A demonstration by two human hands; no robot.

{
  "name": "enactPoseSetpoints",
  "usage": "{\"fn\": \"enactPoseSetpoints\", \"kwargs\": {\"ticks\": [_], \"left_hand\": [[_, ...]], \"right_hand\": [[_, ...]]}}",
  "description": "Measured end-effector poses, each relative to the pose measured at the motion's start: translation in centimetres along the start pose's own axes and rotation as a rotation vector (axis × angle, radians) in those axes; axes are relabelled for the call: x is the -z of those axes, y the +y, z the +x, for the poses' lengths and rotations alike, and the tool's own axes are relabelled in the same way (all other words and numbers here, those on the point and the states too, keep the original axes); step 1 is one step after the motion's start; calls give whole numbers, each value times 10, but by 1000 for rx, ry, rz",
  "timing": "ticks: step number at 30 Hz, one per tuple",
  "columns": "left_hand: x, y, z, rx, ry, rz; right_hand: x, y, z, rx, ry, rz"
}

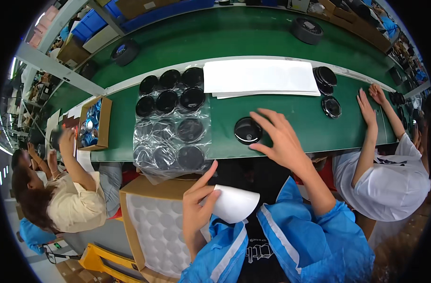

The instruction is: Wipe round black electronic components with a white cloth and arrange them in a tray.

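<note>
The step in hand appears to be the reaching for a glossy black disc [248,130] on the green worktop [223,107]. The disc is flanked by the right grip [284,137], spread wide near its rim (contact cannot be told). A curled white sheet [236,203] is pinched in the left grip [198,200]. For lifting, a narrowing around the rim seems called for. The left side is crowded by plastic-wrapped discs [191,131]; the far side is bounded by a paper stack [260,76]. Farther right, a co-worker's hands [366,111] are seen.
</note>
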State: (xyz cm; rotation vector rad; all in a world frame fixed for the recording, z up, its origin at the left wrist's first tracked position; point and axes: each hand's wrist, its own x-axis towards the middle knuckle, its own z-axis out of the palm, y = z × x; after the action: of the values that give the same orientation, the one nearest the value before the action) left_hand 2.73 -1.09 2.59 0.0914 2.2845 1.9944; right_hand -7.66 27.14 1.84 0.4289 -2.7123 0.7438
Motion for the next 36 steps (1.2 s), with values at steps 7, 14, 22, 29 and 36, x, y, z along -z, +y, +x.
{"fn": "enactPoseSetpoints", "kwargs": {"ticks": [7,14,22,29,36], "left_hand": [[1,-4,-3,-21,24,1],[11,-16,22,-58,72,167],[3,-25,40,-22,17,473],[-1,-9,46,114,55,462],[5,-18,45,53,4,453]], "right_hand": [[-22,-7,16,100,-171,107],[-33,-45,101,370,59,235],[-107,-31,221,706,-460,-69],[-106,-32,228,707,-500,21],[-123,-24,213,804,-262,-76]]}}
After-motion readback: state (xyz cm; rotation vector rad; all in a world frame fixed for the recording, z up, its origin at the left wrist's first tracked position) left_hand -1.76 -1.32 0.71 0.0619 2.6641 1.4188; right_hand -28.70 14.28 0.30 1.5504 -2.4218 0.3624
